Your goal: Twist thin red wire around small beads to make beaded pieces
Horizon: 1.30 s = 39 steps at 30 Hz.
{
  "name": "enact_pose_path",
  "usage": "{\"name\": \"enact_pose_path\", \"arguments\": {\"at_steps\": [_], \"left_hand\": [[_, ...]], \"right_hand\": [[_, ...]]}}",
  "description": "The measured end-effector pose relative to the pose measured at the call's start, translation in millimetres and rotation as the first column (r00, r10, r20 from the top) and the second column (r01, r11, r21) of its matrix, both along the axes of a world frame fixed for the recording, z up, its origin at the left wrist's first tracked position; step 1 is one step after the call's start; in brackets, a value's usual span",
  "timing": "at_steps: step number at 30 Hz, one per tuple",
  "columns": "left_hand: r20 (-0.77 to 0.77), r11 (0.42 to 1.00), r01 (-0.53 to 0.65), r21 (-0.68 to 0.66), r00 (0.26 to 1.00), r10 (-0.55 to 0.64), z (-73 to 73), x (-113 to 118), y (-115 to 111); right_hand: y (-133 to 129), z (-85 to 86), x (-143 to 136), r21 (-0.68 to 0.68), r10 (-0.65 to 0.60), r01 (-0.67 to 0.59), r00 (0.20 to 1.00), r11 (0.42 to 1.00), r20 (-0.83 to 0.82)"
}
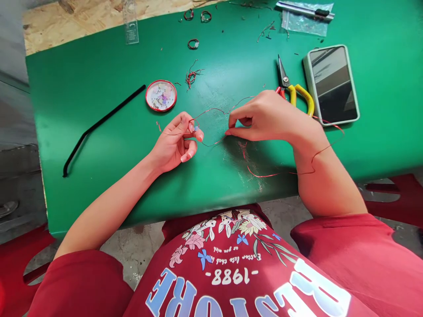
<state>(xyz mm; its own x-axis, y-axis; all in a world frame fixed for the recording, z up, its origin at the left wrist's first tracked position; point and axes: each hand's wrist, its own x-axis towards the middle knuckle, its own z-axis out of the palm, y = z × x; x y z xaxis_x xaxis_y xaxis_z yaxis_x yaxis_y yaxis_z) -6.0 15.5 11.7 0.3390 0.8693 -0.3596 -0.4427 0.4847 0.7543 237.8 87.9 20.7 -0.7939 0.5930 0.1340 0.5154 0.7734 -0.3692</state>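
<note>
My left hand [176,143] pinches a thin red cord close to a small pale blue bead [195,128] between thumb and fingers. From there the red cord [211,110] runs in two strands across to my right hand [261,116], whose thumb and forefinger are pressed together on it. A long end of the cord loops below the right hand and passes over the right forearm. Just left of the hands sits a round red-rimmed lid [176,97] with tiny beads and pale pieces in it.
Yellow-handled scissors [292,90] and a phone in a pale green case [357,105] lie right. A black bent rod [102,121] lies left. Finished cord rings [193,44], a red cord tangle [191,78], a clear ruler [131,31] and a cutter knife [306,10] lie farther back.
</note>
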Motion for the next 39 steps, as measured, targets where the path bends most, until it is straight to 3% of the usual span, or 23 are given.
{"name": "enact_pose_path", "arguments": {"at_steps": [4,8,11,16,21,25,29,39], "left_hand": [[0.057,0.998,0.019,-0.055,0.998,-0.015,1.8,2.2,0.2],[0.114,0.998,0.045,-0.034,0.993,-0.041,0.2,3.7,-1.3],[0.121,1.000,0.020,-0.023,0.992,-0.018,-0.9,4.3,-1.5],[0.053,1.000,-0.006,-0.012,0.999,0.007,-0.7,7.2,-1.9],[0.029,0.996,-0.088,0.010,0.996,0.088,-2.6,12.2,-5.5],[-0.041,0.989,-0.145,0.037,0.988,0.146,-3.2,15.1,-7.5],[-0.063,0.986,-0.143,0.086,0.987,0.148,-3.1,15.7,-7.4],[-0.032,0.989,-0.123,0.085,0.992,0.126,-5.0,12.7,-5.6]], "right_hand": [[4.4,8.2,8.5,0.032,-0.037,0.037,0.999,0.999,0.019],[2.0,6.7,0.2,0.019,0.049,-0.050,0.997,0.999,0.058],[-8.2,0.9,-15.3,0.137,0.004,0.005,0.998,0.991,-0.060],[-36.3,-9.9,-47.4,0.188,-0.026,0.075,0.967,0.979,-0.253],[-56.5,-19.0,-75.1,0.354,-0.051,0.207,0.914,0.912,-0.403],[-62.3,-20.2,-81.3,0.273,-0.145,0.237,0.937,0.932,-0.317],[-62.4,-20.1,-79.1,0.190,-0.158,0.220,0.942,0.957,-0.296],[-59.1,-27.8,-77.4,0.192,-0.182,0.248,0.935,0.950,-0.305]]}}
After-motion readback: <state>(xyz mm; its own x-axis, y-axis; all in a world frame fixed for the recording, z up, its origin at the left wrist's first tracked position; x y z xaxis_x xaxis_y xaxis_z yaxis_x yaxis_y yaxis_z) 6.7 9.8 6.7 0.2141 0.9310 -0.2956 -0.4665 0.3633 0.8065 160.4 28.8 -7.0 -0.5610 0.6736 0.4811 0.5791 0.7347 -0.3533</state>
